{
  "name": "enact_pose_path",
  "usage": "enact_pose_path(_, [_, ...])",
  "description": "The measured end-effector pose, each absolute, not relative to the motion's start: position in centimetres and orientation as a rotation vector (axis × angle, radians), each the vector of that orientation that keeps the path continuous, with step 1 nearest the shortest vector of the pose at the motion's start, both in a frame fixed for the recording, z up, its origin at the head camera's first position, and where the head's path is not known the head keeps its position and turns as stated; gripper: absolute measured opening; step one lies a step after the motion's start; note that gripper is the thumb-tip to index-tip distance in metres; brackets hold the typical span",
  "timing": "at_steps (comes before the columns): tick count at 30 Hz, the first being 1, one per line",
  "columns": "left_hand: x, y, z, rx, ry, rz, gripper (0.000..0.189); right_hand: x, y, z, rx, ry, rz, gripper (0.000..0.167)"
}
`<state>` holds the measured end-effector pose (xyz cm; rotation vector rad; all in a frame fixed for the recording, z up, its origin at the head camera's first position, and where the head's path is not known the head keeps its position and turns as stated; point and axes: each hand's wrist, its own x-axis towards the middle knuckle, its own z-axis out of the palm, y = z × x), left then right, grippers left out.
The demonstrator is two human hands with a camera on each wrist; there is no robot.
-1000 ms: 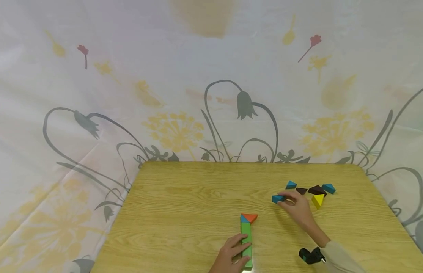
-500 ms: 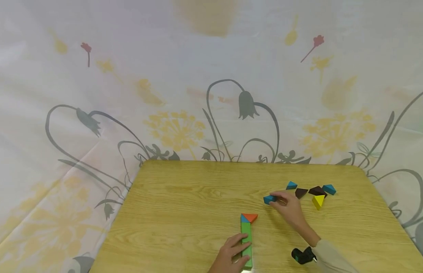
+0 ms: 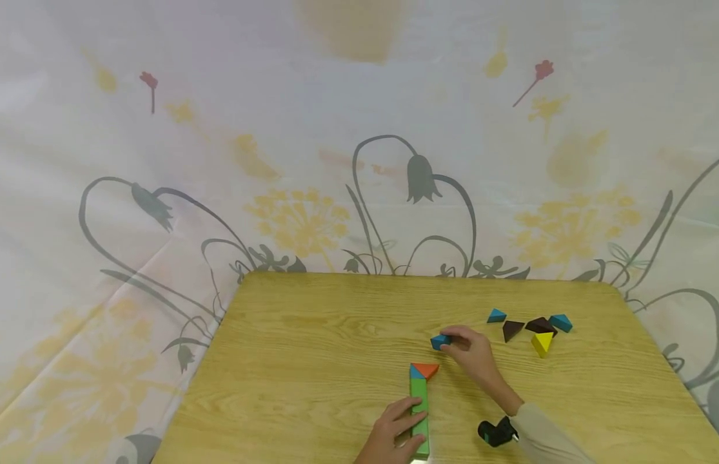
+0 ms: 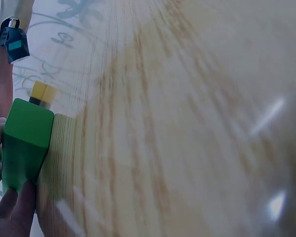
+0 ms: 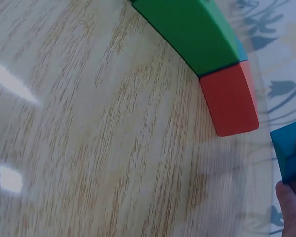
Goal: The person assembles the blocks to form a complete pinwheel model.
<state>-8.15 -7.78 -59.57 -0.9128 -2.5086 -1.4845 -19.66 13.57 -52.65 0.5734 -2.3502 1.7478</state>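
Note:
A long green block [image 3: 418, 387] lies on the table, with a small blue triangular block [image 3: 416, 371] and a red-orange triangular block [image 3: 426, 370] set against its far end. My left hand [image 3: 392, 433] holds the green block, its fingers across the top and fingertips against a side in the left wrist view. Between thumb and fingers, my right hand [image 3: 474, 356] pinches another blue triangular block [image 3: 439, 342], up and to the right of the red-orange one. In the right wrist view, that blue block [image 5: 289, 150] is apart from the red-orange block [image 5: 230, 100].
On the table's right side lie several loose triangular blocks: a blue one [image 3: 496, 316], a dark brown one [image 3: 512, 330], another blue one [image 3: 561, 322] and a yellow one [image 3: 542, 344]. A black wrist camera [image 3: 496, 432] sits by the right sleeve. A patterned cloth [image 3: 313, 161] hangs behind the table.
My right hand has moved left with the blue block, away from the loose blocks and closer to the red-orange one. The left hand has stayed on the green block.

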Motion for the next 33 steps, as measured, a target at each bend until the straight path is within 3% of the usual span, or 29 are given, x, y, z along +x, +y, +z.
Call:
enact_pose_path(13, [-8.3, -7.9, -59.5, -0.922, -2.506, -1.485, 0.037, -22.0, 12.1, -57.5, 0.675, -2.349, 1.869, 0.026])
enact_pose_path(33, [-8.4, -7.7, -59.4, -0.954, -2.460, -1.426, 0.035, -21.8, 11.6, -57.7, 0.721, -2.477, 1.908, 0.023])
